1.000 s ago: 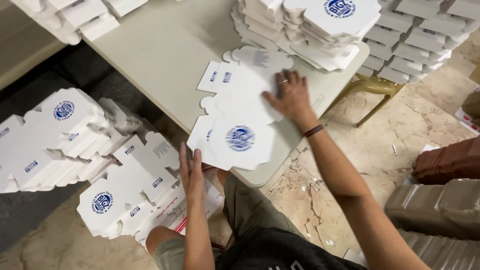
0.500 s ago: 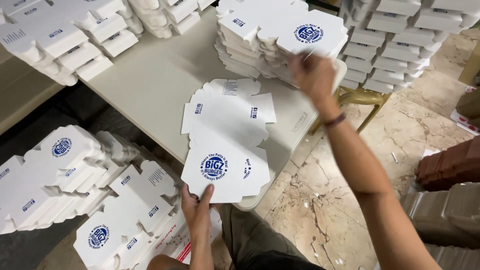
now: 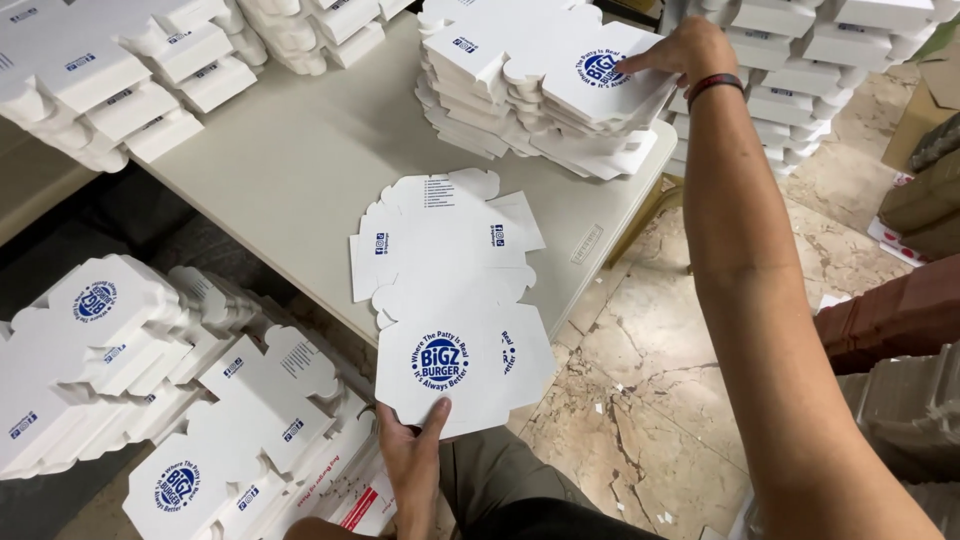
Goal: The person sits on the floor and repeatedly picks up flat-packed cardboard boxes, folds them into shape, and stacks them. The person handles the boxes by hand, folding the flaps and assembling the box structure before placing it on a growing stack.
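The left hand [image 3: 412,465] is seen at 6 o'clock, thumb and fingers pinched on the near edge of a flat, unfolded white box blank [image 3: 455,300] w/ a round blue logo. The blank lies printed side up across the front edge of the pale table [image 3: 290,150], its near panel hanging past the rim. The right hand [image 3: 688,50] is stretched to 1 o'clock, fingers spread and pressed on the top sheet of a tall stack of flat blanks [image 3: 545,100] at the table's far right; whether that sheet is actually gripped can't be told.

More blanks and folded boxes are piled at 11 o'clock on the table [image 3: 110,85], and loose heaps [image 3: 150,380] are spread at 8 o'clock below table level. A cracked stone floor [image 3: 640,380] shows at 4 o'clock.

Judged from the pose, one blank is being steadied for folding while the stack is being handled, approx. at the pick-up stage. The next move would call for only a single sheet to be separated from the stack, w/o dragging its neighbours, and for the overhanging blank to be kept from sliding off the edge.
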